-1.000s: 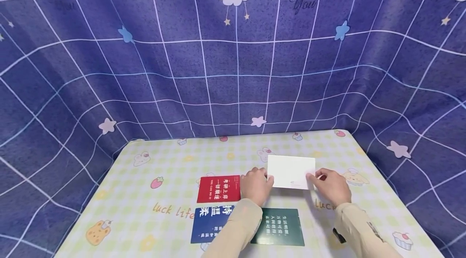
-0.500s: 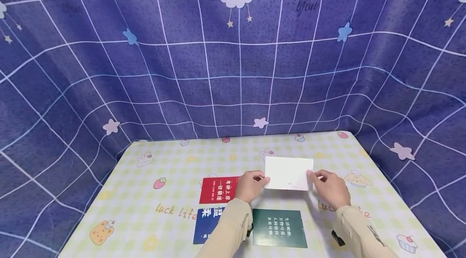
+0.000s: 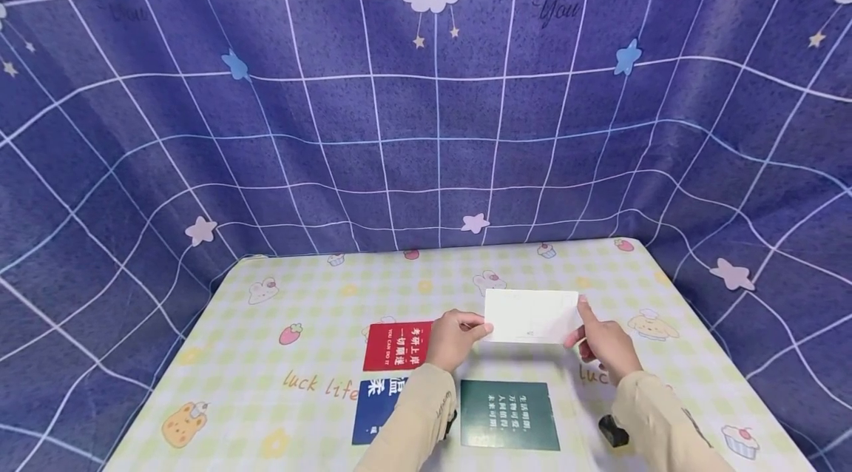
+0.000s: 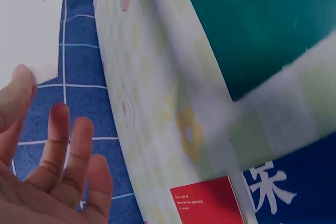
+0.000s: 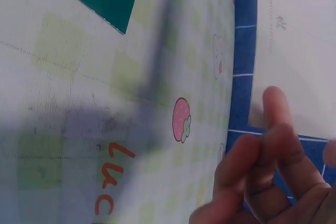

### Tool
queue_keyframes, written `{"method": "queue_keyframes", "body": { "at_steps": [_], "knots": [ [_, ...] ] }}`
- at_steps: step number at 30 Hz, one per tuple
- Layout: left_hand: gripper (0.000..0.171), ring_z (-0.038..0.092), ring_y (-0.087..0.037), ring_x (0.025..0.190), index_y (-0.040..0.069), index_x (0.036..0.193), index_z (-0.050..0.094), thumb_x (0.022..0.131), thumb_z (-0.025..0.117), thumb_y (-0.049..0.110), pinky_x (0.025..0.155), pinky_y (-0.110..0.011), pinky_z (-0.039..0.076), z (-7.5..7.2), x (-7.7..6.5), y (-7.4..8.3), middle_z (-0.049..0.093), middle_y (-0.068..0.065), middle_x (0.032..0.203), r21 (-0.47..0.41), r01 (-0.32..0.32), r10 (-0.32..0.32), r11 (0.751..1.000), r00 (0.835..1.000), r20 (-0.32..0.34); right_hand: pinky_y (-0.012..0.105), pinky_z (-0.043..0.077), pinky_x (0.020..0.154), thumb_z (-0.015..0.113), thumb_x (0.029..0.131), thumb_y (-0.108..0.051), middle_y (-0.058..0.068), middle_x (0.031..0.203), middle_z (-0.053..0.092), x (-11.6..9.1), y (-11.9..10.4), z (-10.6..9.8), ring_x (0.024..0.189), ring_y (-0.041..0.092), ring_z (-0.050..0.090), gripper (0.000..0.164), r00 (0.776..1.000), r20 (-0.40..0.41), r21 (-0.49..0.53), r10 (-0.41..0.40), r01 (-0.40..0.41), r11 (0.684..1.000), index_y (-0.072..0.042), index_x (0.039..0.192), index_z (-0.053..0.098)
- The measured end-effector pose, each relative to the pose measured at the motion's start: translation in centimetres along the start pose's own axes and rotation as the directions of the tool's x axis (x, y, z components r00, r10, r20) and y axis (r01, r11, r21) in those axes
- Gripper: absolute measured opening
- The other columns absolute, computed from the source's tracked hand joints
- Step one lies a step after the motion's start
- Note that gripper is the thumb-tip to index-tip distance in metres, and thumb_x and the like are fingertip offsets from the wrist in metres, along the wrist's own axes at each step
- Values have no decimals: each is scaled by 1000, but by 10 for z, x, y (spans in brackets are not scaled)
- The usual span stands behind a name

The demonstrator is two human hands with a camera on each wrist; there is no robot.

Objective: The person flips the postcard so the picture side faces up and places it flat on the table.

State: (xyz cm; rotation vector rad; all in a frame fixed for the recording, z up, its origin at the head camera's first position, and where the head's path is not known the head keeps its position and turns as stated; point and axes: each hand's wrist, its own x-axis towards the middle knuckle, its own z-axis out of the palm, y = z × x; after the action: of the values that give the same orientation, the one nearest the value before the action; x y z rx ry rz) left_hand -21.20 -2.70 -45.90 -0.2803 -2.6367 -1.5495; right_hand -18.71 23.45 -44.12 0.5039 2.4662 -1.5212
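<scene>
A white postcard [image 3: 529, 317] with faint small print is held above the table, its pale side facing me. My left hand [image 3: 455, 339] pinches its lower left corner; in the left wrist view the other fingers [image 4: 79, 145] spread away from it. At the card's right edge is my right hand [image 3: 609, 346], thumb by the upper corner and a finger lower down. The right wrist view shows one fingertip [image 5: 275, 103] over the card, the other fingers curled. What the card's far side carries is hidden.
A red card [image 3: 393, 346] and a blue card [image 3: 376, 413] lie left, partly covered by my left hand and sleeve. Nearer me lies a green card [image 3: 509, 415]. The checked tablecloth [image 3: 319, 339] reaches back to a dark blue grid curtain [image 3: 406, 109].
My left hand first slid left to the card's lower left corner. My right hand has since turned, thumb now up at the upper right corner, and the card leans so it looks shorter.
</scene>
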Motion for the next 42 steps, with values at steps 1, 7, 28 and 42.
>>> {"method": "queue_keyframes", "body": {
  "at_steps": [1, 7, 28, 42],
  "knots": [
    [13, 62, -14, 77, 8, 92, 82, 86, 82, 19, 68, -27, 50, 0, 1, -1, 70, -2, 88, 6, -8, 8, 1000, 1000, -6, 35, 35, 62, 25, 99, -74, 0, 61, 55, 0, 0, -1, 65, 20, 56, 84, 1000, 20, 26, 0, 0, 1000, -9, 77, 75],
    [10, 55, -10, 73, 10, 90, 82, 84, 83, 18, 67, -26, 47, 1, 3, -6, 65, 2, 82, 67, -22, 27, 997, 997, -72, 38, 42, 69, 36, 106, -52, -1, 74, 59, 1, 5, -6, 76, 19, 59, 62, 980, 187, 167, -66, 35, 985, -5, 111, 77],
    [24, 65, -20, 81, 5, 109, 76, 90, 65, -5, 70, -30, 53, 6, -1, 2, 69, -9, 91, 129, -10, 10, 992, 1000, -4, 39, 45, 85, 56, 103, -26, 4, 99, 72, 2, 13, 1, 92, 16, 59, 41, 984, 9, 34, -176, 176, 984, 7, 125, 66],
    [17, 58, -10, 79, 11, 96, 75, 96, 71, 27, 70, -27, 49, 0, 1, 2, 65, 3, 89, 72, 84, -84, 994, 996, -1, 38, 39, 83, 61, 101, -31, 5, 96, 63, 6, 8, 12, 95, 24, 52, 32, 977, -36, -47, -211, 209, 977, -1, 108, 72]
  ]
}}
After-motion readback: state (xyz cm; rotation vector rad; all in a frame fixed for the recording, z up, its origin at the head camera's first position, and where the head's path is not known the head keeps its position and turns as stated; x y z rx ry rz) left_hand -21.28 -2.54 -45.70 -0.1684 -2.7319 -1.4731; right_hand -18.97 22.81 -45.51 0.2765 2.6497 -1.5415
